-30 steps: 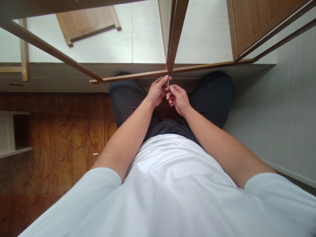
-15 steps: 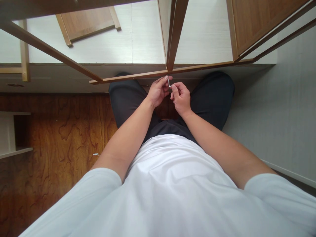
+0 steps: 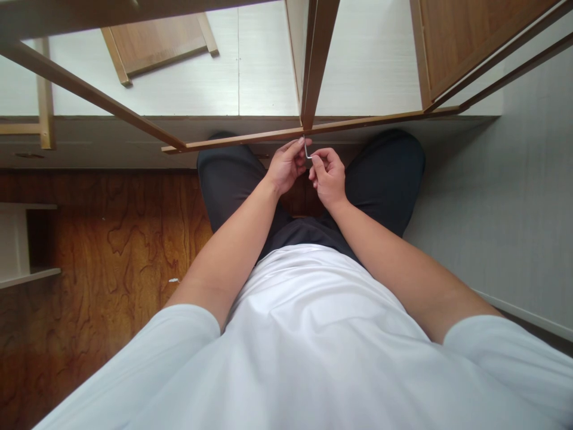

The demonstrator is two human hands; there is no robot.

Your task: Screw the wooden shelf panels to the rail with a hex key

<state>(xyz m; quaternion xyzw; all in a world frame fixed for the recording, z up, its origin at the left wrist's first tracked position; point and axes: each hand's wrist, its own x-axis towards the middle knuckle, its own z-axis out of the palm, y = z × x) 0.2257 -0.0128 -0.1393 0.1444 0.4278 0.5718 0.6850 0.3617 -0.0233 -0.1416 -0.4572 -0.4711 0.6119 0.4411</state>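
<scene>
A bent metal Allen key [image 3: 306, 149] stands with its long arm up against the underside of a thin wooden rail [image 3: 255, 137], just below where an upright wooden panel [image 3: 319, 60] meets it. The fingers of my left hand [image 3: 286, 164] are closed around the key's long arm, close to the rail. My right hand [image 3: 330, 176] pinches the short bent end between thumb and forefinger. Whatever the key's tip sits in is too small to make out.
Slanting wooden bars [image 3: 98, 98] join the rail at the left. A loose wooden panel piece [image 3: 161, 42] lies on the white surface [image 3: 264, 65] behind. At the right stands another brown panel [image 3: 474, 42]. A pale cabinet [image 3: 13, 245] is on the wood-patterned floor [image 3: 111, 322].
Both hands keep their hold on the Allen key and have hardly moved. The wooden upright leans very slightly further left at its top.
</scene>
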